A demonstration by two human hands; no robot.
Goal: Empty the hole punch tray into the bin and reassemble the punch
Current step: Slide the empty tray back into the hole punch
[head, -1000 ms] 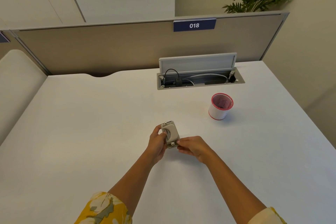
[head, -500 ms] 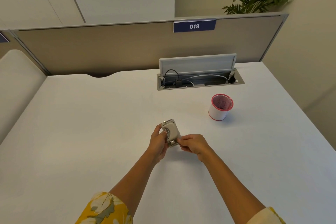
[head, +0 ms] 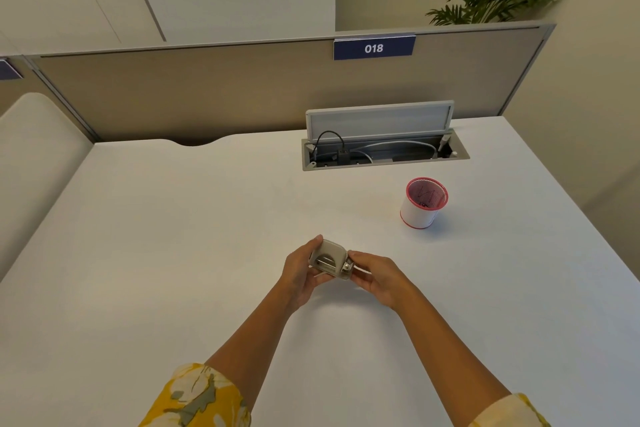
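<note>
So both hands are on the little grey hole punch [head: 329, 260], held just above the white desk [head: 173, 236]: the left hand [head: 299, 276] is wrapped around its left side, and the right hand [head: 375, 276] pinches the right end with its fingertips. The small white bin [head: 420, 204] with the red rim sits on the desk, well apart from the punch, off to its far right, just in front of the open cable hatch [head: 381, 146].

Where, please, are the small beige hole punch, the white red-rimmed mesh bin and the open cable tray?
small beige hole punch [head: 329, 258]: head view, its rounded top.
white red-rimmed mesh bin [head: 417, 213]: head view, outer wall.
open cable tray [head: 379, 121]: head view, raised lid.
</note>
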